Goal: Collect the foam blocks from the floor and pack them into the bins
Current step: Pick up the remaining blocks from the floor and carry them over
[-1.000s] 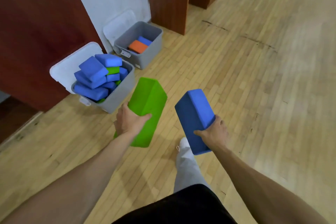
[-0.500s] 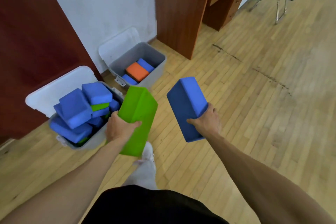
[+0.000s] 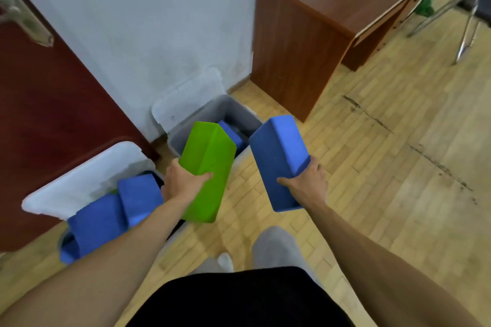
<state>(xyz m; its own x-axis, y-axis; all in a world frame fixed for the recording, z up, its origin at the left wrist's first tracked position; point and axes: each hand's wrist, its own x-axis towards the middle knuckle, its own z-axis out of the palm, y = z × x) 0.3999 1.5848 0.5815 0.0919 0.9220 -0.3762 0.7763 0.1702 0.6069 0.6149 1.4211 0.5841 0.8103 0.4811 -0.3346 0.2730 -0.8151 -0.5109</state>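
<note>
My left hand grips a green foam block held above the floor, its far end over the near rim of the farther grey bin. My right hand grips a blue foam block just right of that bin. A blue block lies inside the farther bin, partly hidden by the green one. The nearer grey bin, at my lower left, is heaped with blue blocks and partly covered by my left forearm.
Each bin has a white lid propped behind it: one lid against the wall, the other lid against the dark red door. A brown desk stands at the right of the bins, a chair beyond it. Wooden floor spreads right.
I have stepped closer to the bins, which now sit nearer and lower in view. Both held blocks have moved forward, the green one now over the farther bin's near rim.
</note>
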